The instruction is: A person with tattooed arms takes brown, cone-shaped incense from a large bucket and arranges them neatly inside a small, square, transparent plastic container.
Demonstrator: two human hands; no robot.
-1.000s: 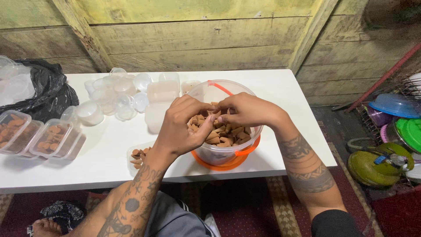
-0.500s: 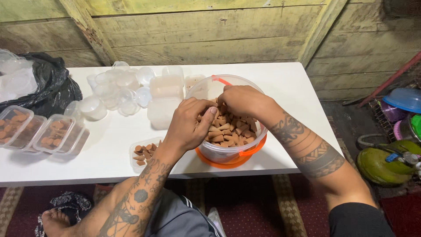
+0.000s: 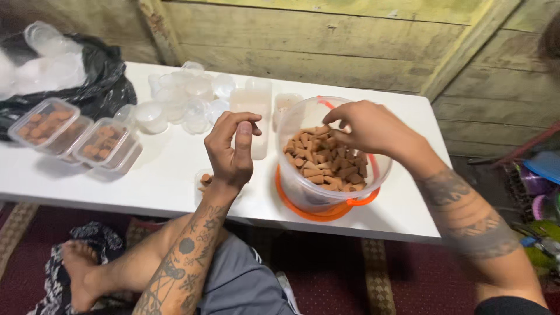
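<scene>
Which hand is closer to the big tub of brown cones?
The right hand. It reaches into the big tub, just over the brown cones. The left hand is raised beside the tub, outside it.

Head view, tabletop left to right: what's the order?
Black plastic bag → two lidded containers of brown cones → cluster of empty clear cups → left hand → clear tub of brown cones, with right hand over it → coloured items on the floor.

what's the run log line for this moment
left hand: raised over table, fingers pinched | right hand: in clear tub of brown cones | small tray: below left hand
</scene>
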